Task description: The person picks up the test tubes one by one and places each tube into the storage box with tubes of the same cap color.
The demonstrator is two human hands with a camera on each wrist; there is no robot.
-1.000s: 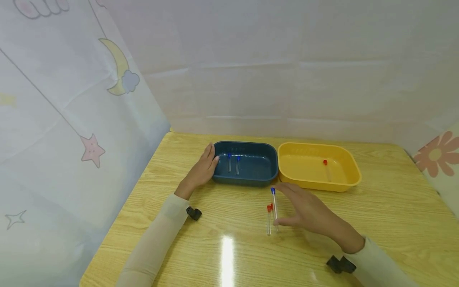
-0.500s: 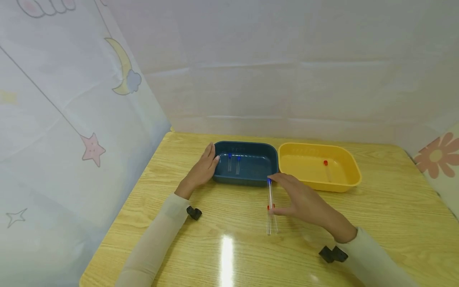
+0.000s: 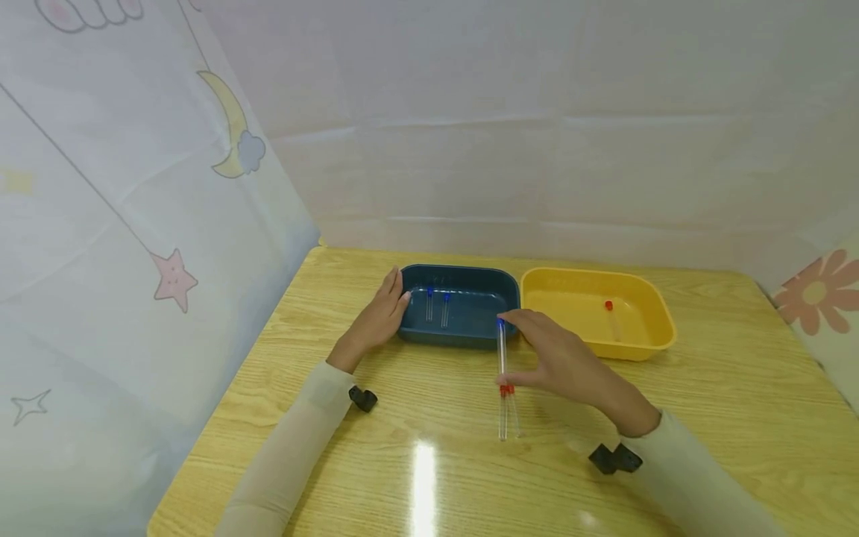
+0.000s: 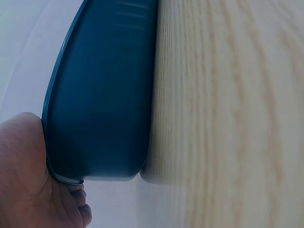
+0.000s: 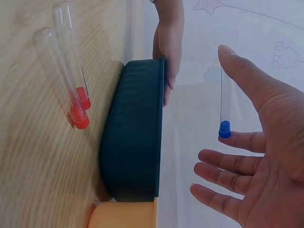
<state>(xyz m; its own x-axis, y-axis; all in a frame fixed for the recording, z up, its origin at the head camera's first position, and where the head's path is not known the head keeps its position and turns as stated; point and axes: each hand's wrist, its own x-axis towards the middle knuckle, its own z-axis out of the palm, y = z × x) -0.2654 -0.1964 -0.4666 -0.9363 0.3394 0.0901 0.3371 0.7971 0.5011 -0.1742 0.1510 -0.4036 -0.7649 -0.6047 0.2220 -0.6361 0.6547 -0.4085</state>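
Note:
My right hand pinches a clear test tube with a blue cap lengthwise, thumb at one end and index finger at the capped end. The right wrist view shows the blue cap against the index fingertip, the other fingers spread. Below the raised tube, two red-capped test tubes lie side by side on the table. My left hand rests with straight fingers against the left end of a dark blue tray, its thumb at the rim. Two blue-capped test tubes lie inside that tray.
A yellow tray stands just right of the blue one and holds one red-capped test tube. Both trays sit toward the back of the wood-grain table. Printed sheets hang behind and beside the table.
My right hand has moved forward and slightly left with the blue-capped test tube, up to the front edge of the blue tray. The left hand has stayed in place.

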